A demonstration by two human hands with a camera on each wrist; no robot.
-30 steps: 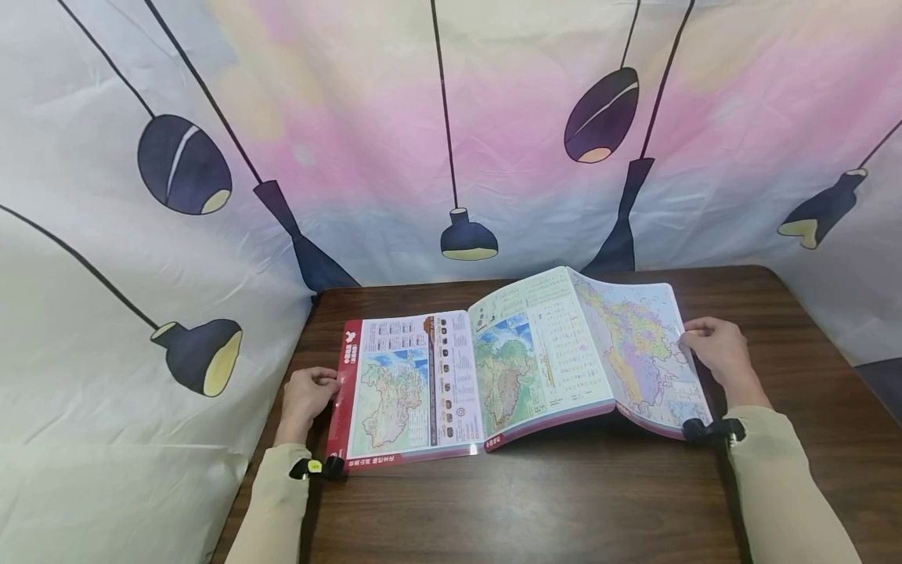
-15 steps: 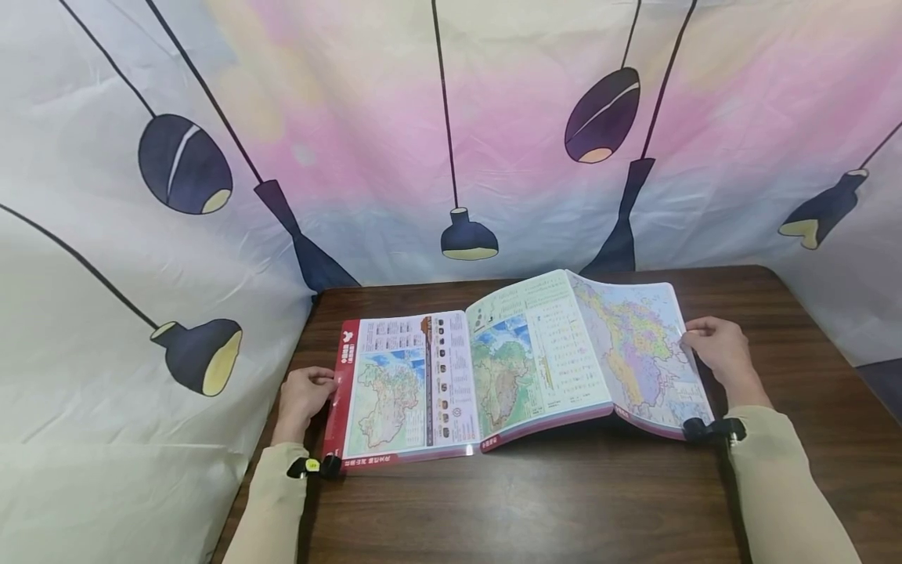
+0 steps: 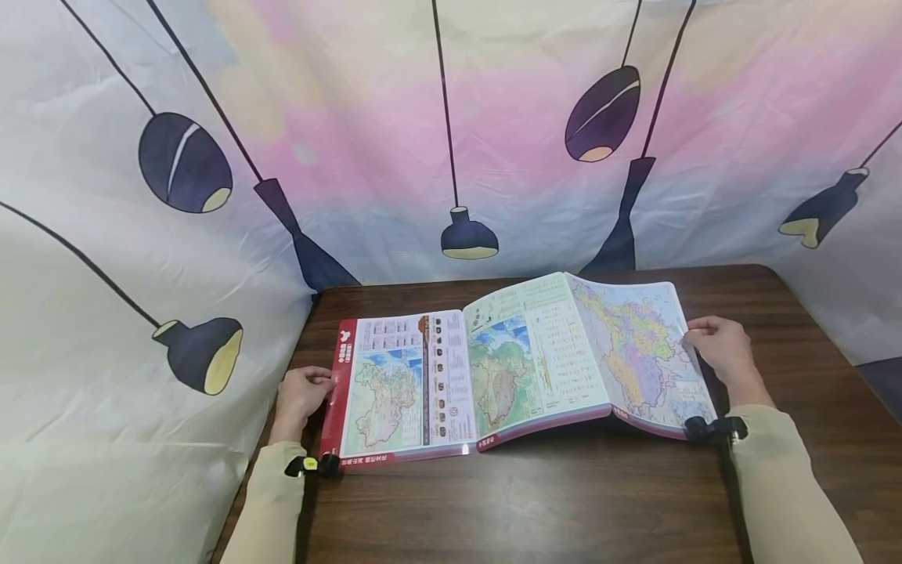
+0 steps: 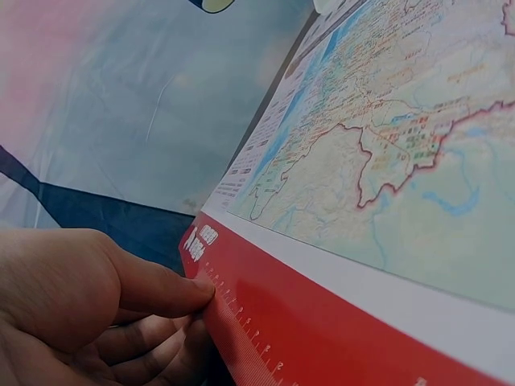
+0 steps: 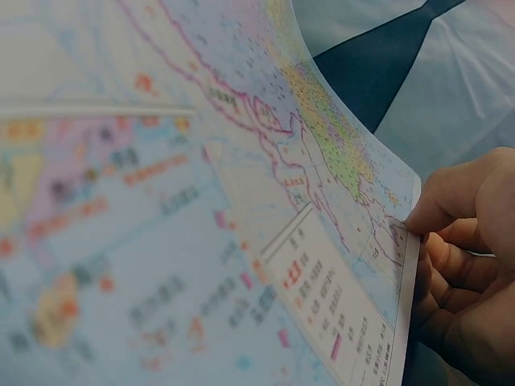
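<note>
A large folded map sheet (image 3: 521, 364) lies spread on the dark wooden table (image 3: 564, 501), its middle fold raised in a ridge. My left hand (image 3: 301, 394) pinches the red left edge (image 4: 265, 322) of the map between thumb (image 4: 153, 285) and curled fingers. At the far side, my right hand (image 3: 719, 345) pinches the right edge (image 5: 406, 297), thumb on top and fingers underneath. Both panels show coloured maps with printed text.
A printed fabric backdrop (image 3: 451, 133) with hanging-lamp pictures encloses the table at the back and left. The table's right edge (image 3: 831, 337) lies close to my right hand. Bare wood stretches in front of the map.
The map has been drawn slightly wider and flatter: its left edge and my left hand shifted a little left and toward me, while my right hand edged right.
</note>
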